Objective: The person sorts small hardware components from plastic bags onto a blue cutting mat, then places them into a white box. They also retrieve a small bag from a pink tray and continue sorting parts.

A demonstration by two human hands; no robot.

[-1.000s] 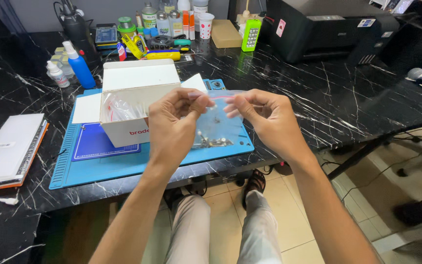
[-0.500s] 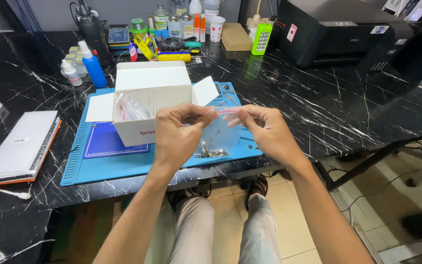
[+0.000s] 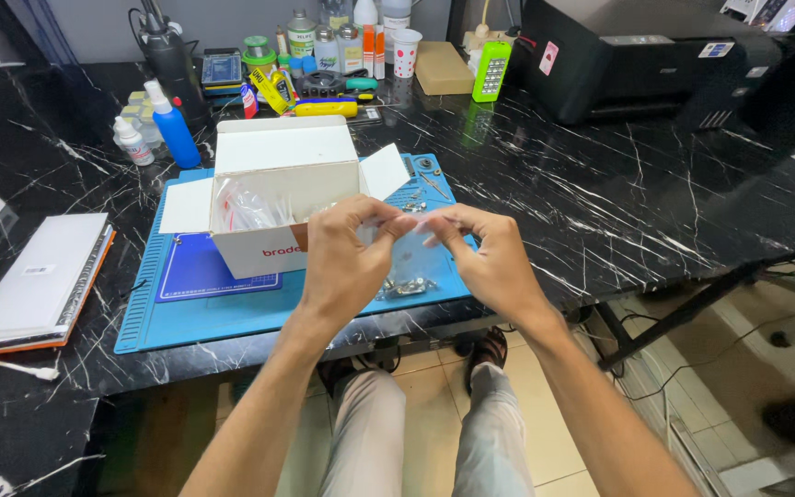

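While both hands pinch a clear bag (image 3: 411, 262) (small metal parts inside), a white box (image 3: 278, 198) sits just behind.

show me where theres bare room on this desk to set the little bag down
Free: the black marble top between the blue mat and the black printer; also the mat's front strip below the white box. Crowded: the back edge, packed with bottles and tools. Both the left hand and right hand pinch the clear bag.
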